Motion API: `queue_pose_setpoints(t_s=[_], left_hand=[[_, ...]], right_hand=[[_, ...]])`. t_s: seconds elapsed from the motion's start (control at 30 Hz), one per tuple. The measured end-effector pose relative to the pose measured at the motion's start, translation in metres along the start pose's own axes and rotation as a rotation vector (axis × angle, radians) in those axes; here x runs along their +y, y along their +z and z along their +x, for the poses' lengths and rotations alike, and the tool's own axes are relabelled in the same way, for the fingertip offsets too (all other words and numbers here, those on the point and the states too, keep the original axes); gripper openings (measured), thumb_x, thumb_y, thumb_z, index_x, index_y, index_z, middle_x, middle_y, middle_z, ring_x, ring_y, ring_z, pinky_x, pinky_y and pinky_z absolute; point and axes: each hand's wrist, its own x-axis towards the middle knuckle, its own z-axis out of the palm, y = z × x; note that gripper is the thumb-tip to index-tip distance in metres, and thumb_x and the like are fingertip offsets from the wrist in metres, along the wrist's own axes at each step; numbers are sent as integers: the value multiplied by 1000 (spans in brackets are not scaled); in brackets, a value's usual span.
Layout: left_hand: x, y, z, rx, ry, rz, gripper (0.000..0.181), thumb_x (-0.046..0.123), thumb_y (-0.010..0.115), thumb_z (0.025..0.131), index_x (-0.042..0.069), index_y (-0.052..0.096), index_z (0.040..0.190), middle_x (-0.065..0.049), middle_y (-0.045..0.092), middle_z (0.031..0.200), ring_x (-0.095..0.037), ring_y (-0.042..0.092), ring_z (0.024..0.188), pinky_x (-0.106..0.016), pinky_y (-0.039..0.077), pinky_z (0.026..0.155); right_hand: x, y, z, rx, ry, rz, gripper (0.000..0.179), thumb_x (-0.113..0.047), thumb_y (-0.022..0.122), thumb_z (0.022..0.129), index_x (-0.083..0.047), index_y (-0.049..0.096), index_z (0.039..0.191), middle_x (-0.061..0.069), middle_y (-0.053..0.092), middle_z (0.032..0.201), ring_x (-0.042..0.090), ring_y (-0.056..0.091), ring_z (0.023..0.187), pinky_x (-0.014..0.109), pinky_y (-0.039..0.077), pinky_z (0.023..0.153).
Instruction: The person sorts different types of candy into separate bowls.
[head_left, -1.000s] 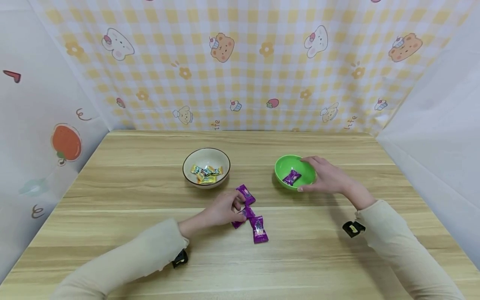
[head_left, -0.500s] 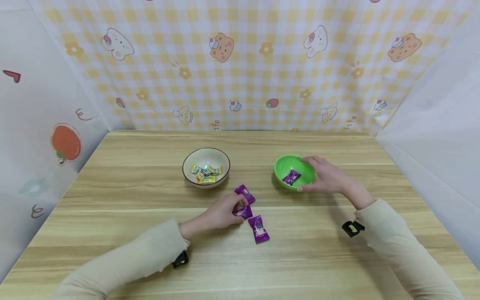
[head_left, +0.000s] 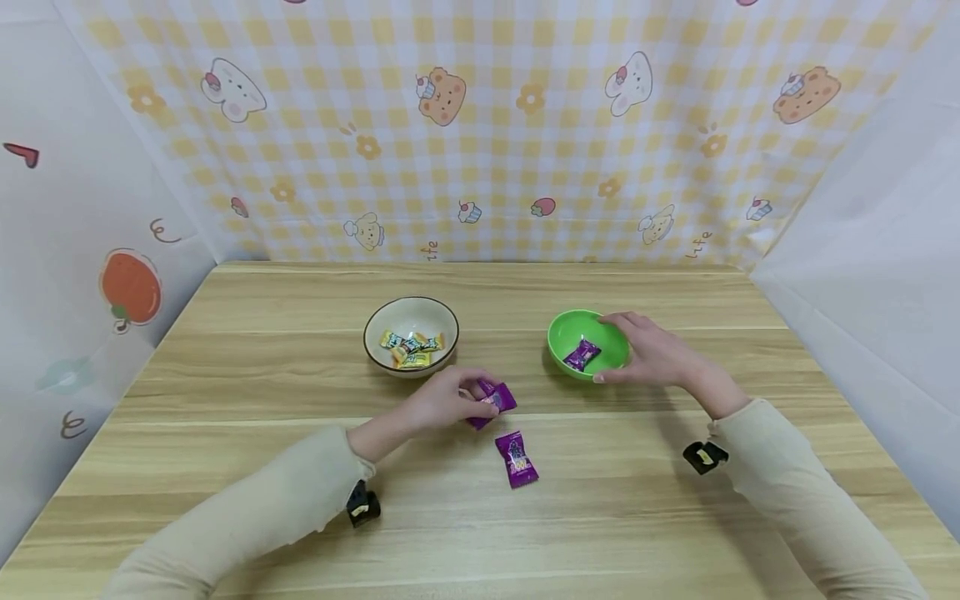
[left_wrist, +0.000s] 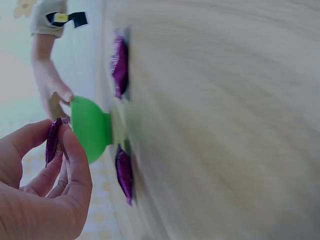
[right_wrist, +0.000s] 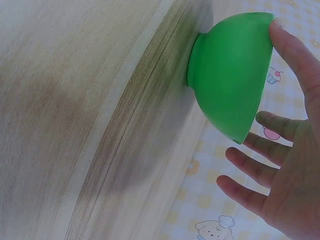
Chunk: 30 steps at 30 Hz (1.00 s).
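My left hand [head_left: 450,400] pinches a purple-wrapped candy [left_wrist: 52,145] between thumb and fingertips, above the table. Behind it in the head view, another purple candy is mostly covered; the left wrist view shows that candy [left_wrist: 124,175] lying on the wood. A further purple candy [head_left: 517,459] lies nearer the front. My right hand [head_left: 656,354] holds the green bowl [head_left: 558,354] by its right side, thumb on the near rim and fingers at the far rim. Inside that bowl lies one purple candy [head_left: 582,355].
A cream bowl with a dark rim [head_left: 375,354] stands left of the green one, containing several yellow-wrapped candies [head_left: 412,350]. Both bowls rest on a wooden table [head_left: 637,525]. A checked curtain [head_left: 495,150] hangs behind the table's back edge.
My left hand has picked up one purple candy from the group and moved slightly away from me with it. The front candy shifted a little earlier. My right hand stays at the green bowl.
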Motion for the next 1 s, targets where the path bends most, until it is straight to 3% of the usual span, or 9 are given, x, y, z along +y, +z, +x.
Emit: queue_pose_setpoints(t_s=[0.1,0.33,0.67,1.0], left_hand=[[5,-1,3,-2,-30,-91,37,8,67,77,2,57,113,-9,56,79,-17,59,61,-34,51,57],[17,1,12,31,-75,-108,34,12,65,80,7,58,113,-8,57,84,-16,57,62,-31,50,55],[29,12,37,51,-145,-171,34,13,67,79,8,58,111,-8,60,83,-18,60,63,-33,51,60],[40,23,66,70,-102,-132,33,18,68,79,9,58,109,-6,60,83,-18,60,67,-37,50,66]], right_hand=[[0,0,0,-2,0,3,98,-64,66,60,-3,36,131,19,39,125,34,38,112,52,36,86],[0,0,0,-1,-4,8,98,-64,66,60,-3,36,131,19,39,125,34,38,112,52,36,86],[-1,-1,0,-4,-1,8,97,-62,67,61,-3,37,130,19,40,125,35,39,112,52,37,85],[-1,-1,-1,5,-10,4,96,-62,67,61,-3,37,130,19,40,124,34,40,110,50,39,83]])
